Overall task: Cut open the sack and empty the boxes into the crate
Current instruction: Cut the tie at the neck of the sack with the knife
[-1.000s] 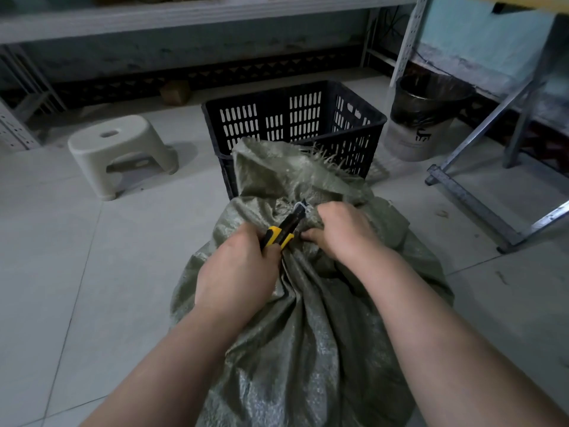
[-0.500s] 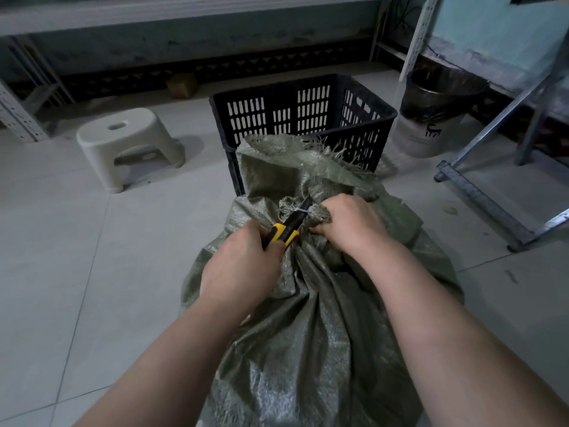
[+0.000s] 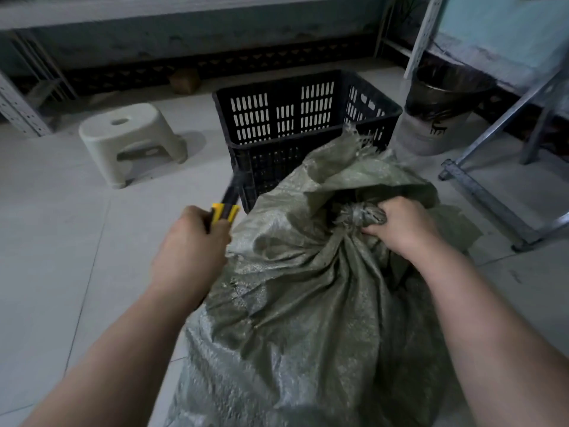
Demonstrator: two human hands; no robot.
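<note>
A grey-green woven sack (image 3: pixel 308 303) stands on the floor in front of me, its neck bunched into a knot (image 3: pixel 360 214). My right hand (image 3: pixel 406 226) grips the sack right at that knot. My left hand (image 3: pixel 191 251) holds a yellow and black utility knife (image 3: pixel 226 208) to the left of the sack, blade end pointing up and away, clear of the fabric. A black slotted plastic crate (image 3: pixel 308 118) stands just behind the sack, its open top facing up. The sack's loose top flap leans against the crate's front. No boxes are visible.
A pale plastic stool (image 3: pixel 129 140) stands to the left of the crate. A metal bucket (image 3: pixel 437 115) sits to its right. Metal shelving legs (image 3: pixel 492 198) run along the right side, with more racking at the far left. Light floor tiles lie all around.
My left hand has pulled the knife away from the sack's knot, out to the left. The sack's top flap has fallen over to the right, and my right hand has kept its hold on the neck.
</note>
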